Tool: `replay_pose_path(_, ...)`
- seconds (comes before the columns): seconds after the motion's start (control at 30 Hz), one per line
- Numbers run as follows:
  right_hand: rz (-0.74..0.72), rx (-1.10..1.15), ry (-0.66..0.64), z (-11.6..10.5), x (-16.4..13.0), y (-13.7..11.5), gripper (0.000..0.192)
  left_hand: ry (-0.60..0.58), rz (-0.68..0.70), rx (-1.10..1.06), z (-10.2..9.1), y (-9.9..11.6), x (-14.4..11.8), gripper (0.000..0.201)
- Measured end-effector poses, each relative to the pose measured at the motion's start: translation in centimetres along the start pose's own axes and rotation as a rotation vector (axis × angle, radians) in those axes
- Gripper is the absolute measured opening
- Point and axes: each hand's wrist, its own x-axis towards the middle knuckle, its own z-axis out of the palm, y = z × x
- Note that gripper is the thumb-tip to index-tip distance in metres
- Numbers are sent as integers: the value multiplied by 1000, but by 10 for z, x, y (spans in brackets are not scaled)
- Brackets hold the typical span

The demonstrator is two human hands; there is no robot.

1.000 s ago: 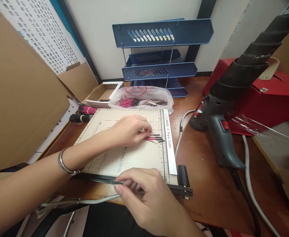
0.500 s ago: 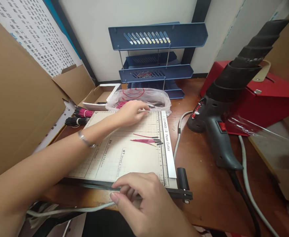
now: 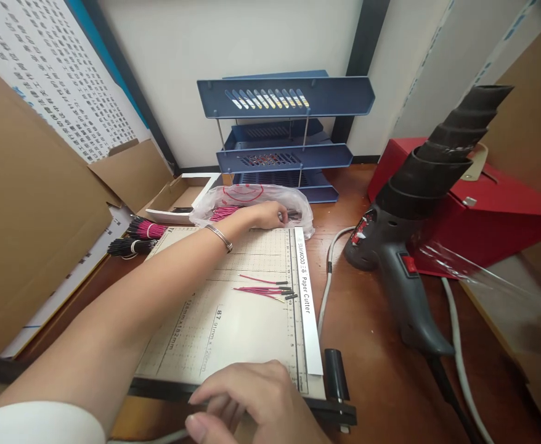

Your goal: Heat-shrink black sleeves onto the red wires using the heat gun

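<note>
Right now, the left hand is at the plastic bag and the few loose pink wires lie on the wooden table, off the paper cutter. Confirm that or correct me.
Not quite: the loose pink wires lie on the paper cutter, as the head view shows. The left hand is at the plastic bag.

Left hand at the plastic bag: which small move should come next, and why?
Probably the left hand should close its fingers on a dark piece in the plastic bag: its curled fingers are right beside such pieces; whether they grip one is unclear.
</note>
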Motion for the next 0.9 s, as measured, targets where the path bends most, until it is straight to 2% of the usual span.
replay_pose_path(0.13, -38, 7, -4, 1, 2, 5, 23, 14, 15, -19, -2, 2, -4, 28)
replay_pose_path(0.27, -25, -7, -5, 3, 2, 7, 24, 53, 32, -69, -8, 8, -10, 28)
replay_pose_path(0.33, -15, -18, -20, 4, 1, 7, 24, 35, 64, -101, -10, 11, -12, 29)
replay_pose_path(0.57, -13, -57, 0, 4, 3, 5, 24, -75, 181, -137, -10, 19, 2, 32)
replay_pose_path(0.73, -62, -98, -9, 8, 4, 9, 27, -57, 210, -76, -10, 26, 12, 27)
replay_pose_path(0.9, -68, -96, -41, 8, 4, 11, 25, -41, 223, -40, -15, 25, 9, 25)
